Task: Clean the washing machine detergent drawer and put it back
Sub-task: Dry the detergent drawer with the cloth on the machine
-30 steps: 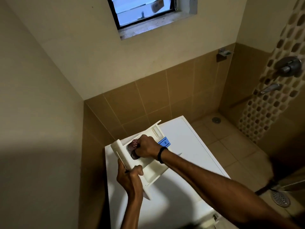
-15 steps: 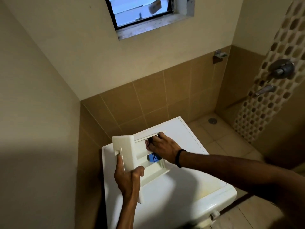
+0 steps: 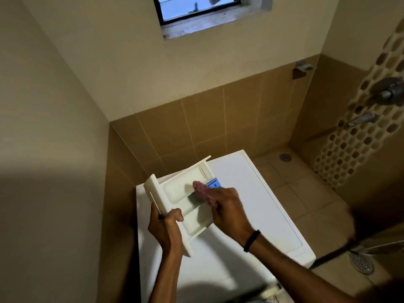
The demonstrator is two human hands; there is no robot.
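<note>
Plastic, by the look of it: the drawer [image 3: 177, 192] seems light and rigid, likely slick if wet, with thin dividing walls that could crack under a hard squeeze. It is held tilted over the washing machine's white top [image 3: 251, 204], its front panel toward the left. The left hand [image 3: 166, 228] grips the near end of that panel, thumb curled over the edge, which looks the soundest place to hold; the right hand [image 3: 227, 213] clutches a pinkish cloth [image 3: 204, 192] — possibly a scrubber, the blur hides which — pressed into a compartment beside the blue insert [image 3: 215, 184]. Counted: one drawer, one cloth, one blue insert, two hands, seemingly three compartments.
</note>
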